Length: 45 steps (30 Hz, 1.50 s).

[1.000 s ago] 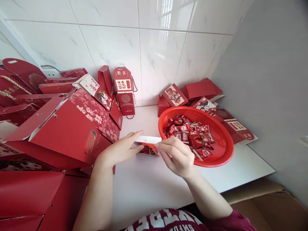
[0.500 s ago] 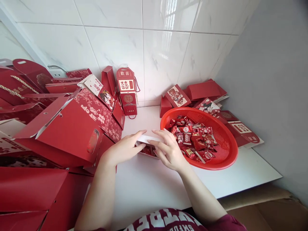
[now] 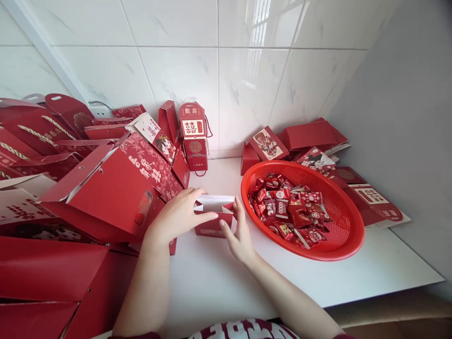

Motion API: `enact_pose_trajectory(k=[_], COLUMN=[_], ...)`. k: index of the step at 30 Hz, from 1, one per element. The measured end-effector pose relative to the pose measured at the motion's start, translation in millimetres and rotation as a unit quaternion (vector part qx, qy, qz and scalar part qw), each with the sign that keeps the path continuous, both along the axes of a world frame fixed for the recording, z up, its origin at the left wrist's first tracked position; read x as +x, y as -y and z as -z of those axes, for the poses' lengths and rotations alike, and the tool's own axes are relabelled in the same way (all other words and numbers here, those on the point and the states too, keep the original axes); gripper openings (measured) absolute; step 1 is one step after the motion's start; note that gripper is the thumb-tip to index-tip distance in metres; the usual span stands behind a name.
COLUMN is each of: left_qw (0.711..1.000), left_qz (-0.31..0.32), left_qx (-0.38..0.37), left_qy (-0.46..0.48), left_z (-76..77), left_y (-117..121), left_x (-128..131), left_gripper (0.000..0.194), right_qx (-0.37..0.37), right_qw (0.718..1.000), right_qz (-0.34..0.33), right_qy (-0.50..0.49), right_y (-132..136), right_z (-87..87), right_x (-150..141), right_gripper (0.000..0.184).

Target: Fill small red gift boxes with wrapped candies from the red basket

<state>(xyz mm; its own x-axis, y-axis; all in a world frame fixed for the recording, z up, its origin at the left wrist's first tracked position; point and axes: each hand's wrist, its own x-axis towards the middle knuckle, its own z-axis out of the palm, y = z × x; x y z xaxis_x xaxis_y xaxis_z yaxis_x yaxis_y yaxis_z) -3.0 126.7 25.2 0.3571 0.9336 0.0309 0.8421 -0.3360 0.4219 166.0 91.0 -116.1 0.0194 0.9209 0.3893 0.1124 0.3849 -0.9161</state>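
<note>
Between my hands stands a small red paper gift box (image 3: 213,228), its top open with a white inner flap raised at the back and its side flaps folded in. My left hand (image 3: 173,220) grips the left side, thumb along the front edge. On the right side, my right hand (image 3: 240,237) has its fingers behind the corner and its thumb at the front. What lies inside the box cannot be made out. Just to the right, a red plastic basket (image 3: 357,230) holds many red-wrapped candies (image 3: 298,212).
Red gift boxes (image 3: 102,188) crowd the left side of the white table (image 3: 275,287). Against the tiled wall stand a small stacked pair of boxes (image 3: 193,136). More red boxes (image 3: 307,134) lie behind the basket. A grey wall (image 3: 399,117) closes off the right.
My hands have moved from the white flap over the box's opening to its two sides. Candies seen inside before are now hidden, and the box's red front shows. The view has shifted slightly.
</note>
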Motion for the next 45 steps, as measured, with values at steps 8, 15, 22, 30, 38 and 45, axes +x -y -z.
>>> enact_pose_trajectory(k=[8,15,22,30,38,45], left_qw=[0.998,0.996,0.995,0.992,0.990,0.993], left_qz=[0.028,0.054,0.067,0.101,0.126,0.079], left_qx=[0.055,-0.055,-0.045,-0.069,-0.033,-0.024], left_qy=[-0.016,-0.033,-0.051,-0.015,-0.052,-0.083], left_z=[10.7,17.0,19.0,17.6,18.9,21.3], left_y=[-12,-14,-14,-16,-19,-14], left_x=[0,6,7,4,0,7], left_gripper=[0.021,0.012,0.028,0.037,0.035,0.040], right_qx=[0.070,0.126,0.136,0.148,0.131,0.066], right_qw=[0.997,0.990,0.984,0.983,0.985,0.995], right_qz=[-0.042,-0.048,-0.055,-0.024,-0.016,-0.016], right_qy=[-0.016,0.052,0.097,0.105,0.113,0.076], right_y=[-13,-10,-13,-15,-15,-20], right_z=[3.6,-12.2,-7.4,-0.2,3.5,17.7], right_x=[22,26,28,25,24,13], right_gripper=[0.040,0.028,0.028,0.024,0.026,0.020])
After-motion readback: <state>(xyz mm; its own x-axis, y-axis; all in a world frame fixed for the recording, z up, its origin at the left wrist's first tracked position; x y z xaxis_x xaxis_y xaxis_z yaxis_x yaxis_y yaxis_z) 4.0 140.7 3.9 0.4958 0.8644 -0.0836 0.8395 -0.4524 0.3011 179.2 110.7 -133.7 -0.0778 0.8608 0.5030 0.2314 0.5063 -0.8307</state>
